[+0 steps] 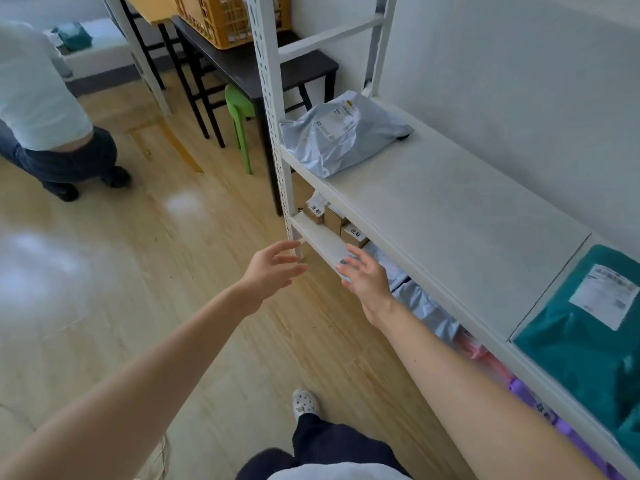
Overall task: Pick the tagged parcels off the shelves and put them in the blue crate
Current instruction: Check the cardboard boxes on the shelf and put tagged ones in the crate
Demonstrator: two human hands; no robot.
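Observation:
A white metal shelf rack [433, 209] runs along the right. On its top board lie a grey plastic parcel [339, 133] with a white label at the far end and a teal parcel [588, 341] with a white label at the near right. On the lower shelf sit small cardboard boxes [334, 220] with labels, then grey bags [422, 303], a pink bag [481, 351] and a purple one [540, 403]. My left hand [273, 268] is open in front of the lower shelf's corner. My right hand [363, 275] is open at that shelf's front edge, holding nothing. No blue crate is in view.
A second person [41, 109] crouches at the far left on the wooden floor. A black table [242, 67] with a yellow crate [228, 15] on it stands behind the rack, a green stool [239, 109] under it. My foot [304, 403] is near the rack.

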